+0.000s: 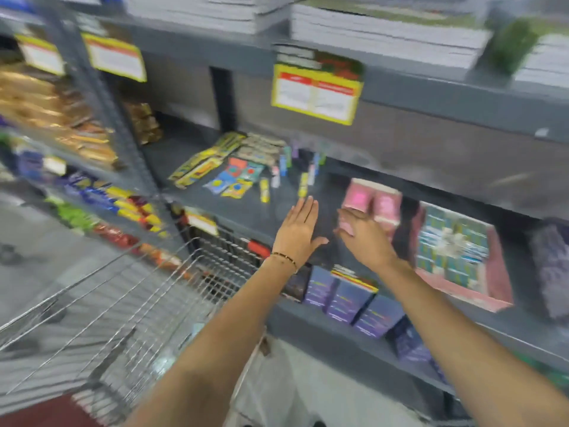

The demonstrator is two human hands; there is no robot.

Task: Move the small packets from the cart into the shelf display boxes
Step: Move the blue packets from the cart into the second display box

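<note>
Left hand (297, 231): flat and fully spread, fingers pointed up toward the grey metal shelf (246, 208), palm down, nothing held; thin gold bracelet (284, 257) at the wrist.

Right hand (365, 235): partly curled, fingertips at the near left corner of the pink cardboard display box (374, 200); something small and pink showed at the fingertips, but blur made it impossible to tell whether it was gripped.

Pink box: one, just beyond the right hand, upright, open face toward the hand.

Pink tray box of teal and white packets (458, 254): one, just right of the right hand, long axis running away from the wrist and tilted; packet count unreadable.

Purple cartons (348, 298): at least three, in a row beneath both wrists on the lower shelf.

Loose small colourful packets (237, 177): several, beyond and left of the left hand, lying flat.

Silver wire cart (129, 303): one, below and left of the left forearm; contents unclear.
</note>
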